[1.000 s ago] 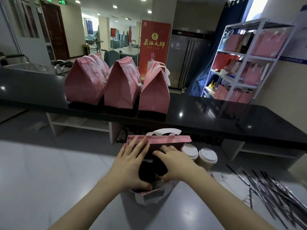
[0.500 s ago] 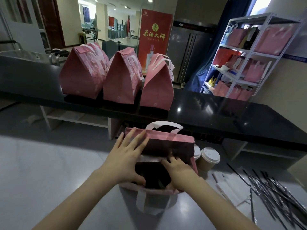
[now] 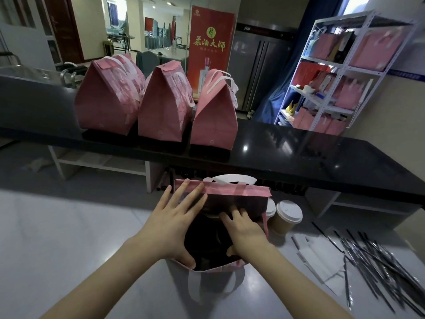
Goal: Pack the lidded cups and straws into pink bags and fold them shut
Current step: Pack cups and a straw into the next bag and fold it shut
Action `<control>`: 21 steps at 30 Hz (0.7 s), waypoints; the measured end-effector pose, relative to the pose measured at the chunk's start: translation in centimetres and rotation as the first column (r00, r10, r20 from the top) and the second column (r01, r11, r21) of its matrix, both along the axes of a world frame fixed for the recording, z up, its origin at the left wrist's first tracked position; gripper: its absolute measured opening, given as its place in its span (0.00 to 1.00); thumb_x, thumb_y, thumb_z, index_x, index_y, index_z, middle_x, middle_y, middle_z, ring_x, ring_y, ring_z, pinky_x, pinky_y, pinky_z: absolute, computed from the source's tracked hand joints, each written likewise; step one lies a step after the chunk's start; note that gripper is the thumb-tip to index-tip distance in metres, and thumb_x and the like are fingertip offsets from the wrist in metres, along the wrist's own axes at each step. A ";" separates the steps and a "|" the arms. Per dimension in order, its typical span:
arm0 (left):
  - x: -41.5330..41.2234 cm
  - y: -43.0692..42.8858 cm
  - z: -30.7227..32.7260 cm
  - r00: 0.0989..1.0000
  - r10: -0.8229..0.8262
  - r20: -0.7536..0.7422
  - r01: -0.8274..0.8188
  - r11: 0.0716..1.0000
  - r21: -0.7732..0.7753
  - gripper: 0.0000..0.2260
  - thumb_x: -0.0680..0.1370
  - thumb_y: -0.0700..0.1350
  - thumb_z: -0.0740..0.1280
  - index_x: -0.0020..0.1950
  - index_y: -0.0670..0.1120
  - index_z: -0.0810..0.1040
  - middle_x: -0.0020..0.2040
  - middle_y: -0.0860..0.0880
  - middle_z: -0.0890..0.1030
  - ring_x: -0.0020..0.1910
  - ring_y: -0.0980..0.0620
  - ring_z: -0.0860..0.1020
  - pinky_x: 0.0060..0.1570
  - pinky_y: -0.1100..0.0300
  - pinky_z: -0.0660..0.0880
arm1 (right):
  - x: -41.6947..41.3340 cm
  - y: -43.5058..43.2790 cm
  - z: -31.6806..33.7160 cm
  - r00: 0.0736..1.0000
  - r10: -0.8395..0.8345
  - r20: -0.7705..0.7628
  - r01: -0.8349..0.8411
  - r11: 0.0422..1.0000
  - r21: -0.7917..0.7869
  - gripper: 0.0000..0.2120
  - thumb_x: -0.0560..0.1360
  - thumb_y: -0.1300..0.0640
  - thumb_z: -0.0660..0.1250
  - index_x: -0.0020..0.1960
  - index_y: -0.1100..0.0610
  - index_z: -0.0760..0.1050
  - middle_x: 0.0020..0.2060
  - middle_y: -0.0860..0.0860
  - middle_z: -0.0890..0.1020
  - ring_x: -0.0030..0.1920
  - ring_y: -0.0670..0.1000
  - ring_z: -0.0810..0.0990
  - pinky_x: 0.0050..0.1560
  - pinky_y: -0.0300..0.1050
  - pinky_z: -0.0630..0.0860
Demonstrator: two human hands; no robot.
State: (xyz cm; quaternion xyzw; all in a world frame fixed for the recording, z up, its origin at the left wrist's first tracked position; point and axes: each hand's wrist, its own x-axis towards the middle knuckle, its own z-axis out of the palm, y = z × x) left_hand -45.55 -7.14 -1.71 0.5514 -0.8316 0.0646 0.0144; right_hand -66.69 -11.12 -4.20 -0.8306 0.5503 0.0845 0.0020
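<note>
An open pink bag point(image 3: 241, 191) with white handles stands on the pale table in front of me, its inside dark. My left hand point(image 3: 174, 224) spans the left of its mouth, straight fingers on the far rim and thumb on the near rim. My right hand point(image 3: 243, 231) reaches into the mouth, fingers against the inner far wall and thumb at the near rim. Two lidded paper cups point(image 3: 288, 215) stand just right of the bag, one half hidden behind it. Several dark wrapped straws point(image 3: 379, 256) lie scattered at the right.
Three folded-shut pink bags point(image 3: 164, 104) stand in a row on the black counter point(image 3: 299, 153) behind the table. Flat white paper pieces point(image 3: 317, 256) lie between the cups and the straws. A white shelf rack point(image 3: 345, 72) with more pink bags stands at the back right.
The bag's mouth has spread wider and its far wall stands taller. My right hand has sunk deeper inside, and my left fingers have stayed on the far rim.
</note>
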 end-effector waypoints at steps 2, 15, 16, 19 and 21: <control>-0.2 -0.1 0.1 1.000 -0.009 0.001 0.009 1.000 0.003 0.64 0.58 0.74 0.68 0.75 0.52 0.27 0.73 0.52 0.22 0.68 0.48 0.19 0.69 0.45 0.27 | 0.4 -0.5 -0.5 0.999 -0.013 -0.034 0.015 0.999 0.051 0.45 0.64 0.57 0.77 0.74 0.49 0.55 0.70 0.54 0.57 0.68 0.59 0.60 0.59 0.59 0.74; -0.2 -0.9 0.3 0.999 -0.017 -0.052 0.017 1.000 0.010 0.64 0.59 0.74 0.69 0.75 0.52 0.27 0.75 0.53 0.26 0.69 0.49 0.20 0.69 0.46 0.27 | 0.9 -2.2 -2.1 1.000 0.005 -0.024 -0.002 0.994 0.107 0.44 0.67 0.53 0.76 0.74 0.51 0.55 0.70 0.56 0.58 0.68 0.62 0.61 0.64 0.58 0.72; -0.1 -0.9 0.2 0.998 -0.017 -0.057 0.017 1.000 0.009 0.64 0.59 0.74 0.68 0.75 0.52 0.27 0.75 0.53 0.26 0.69 0.49 0.20 0.69 0.47 0.27 | 1.1 -2.3 -2.3 1.000 0.005 -0.018 -0.003 0.995 0.104 0.44 0.67 0.52 0.76 0.75 0.51 0.54 0.71 0.56 0.58 0.68 0.63 0.61 0.64 0.58 0.71; 0.0 -1.3 0.2 0.998 -0.014 -0.062 0.015 1.000 0.005 0.63 0.59 0.74 0.68 0.75 0.52 0.27 0.75 0.54 0.26 0.70 0.49 0.21 0.71 0.46 0.29 | 1.1 -2.7 -2.8 1.000 0.013 -0.019 -0.011 0.995 0.097 0.44 0.68 0.52 0.75 0.75 0.52 0.53 0.71 0.56 0.57 0.68 0.63 0.61 0.63 0.58 0.71; 0.1 -1.6 0.1 0.997 -0.014 -0.071 0.015 1.000 0.012 0.63 0.60 0.74 0.68 0.75 0.52 0.27 0.75 0.54 0.26 0.70 0.49 0.21 0.71 0.45 0.29 | 1.2 -3.0 -3.1 0.999 0.024 -0.039 -0.021 0.996 0.091 0.41 0.70 0.53 0.73 0.76 0.52 0.54 0.71 0.58 0.58 0.67 0.64 0.62 0.64 0.58 0.71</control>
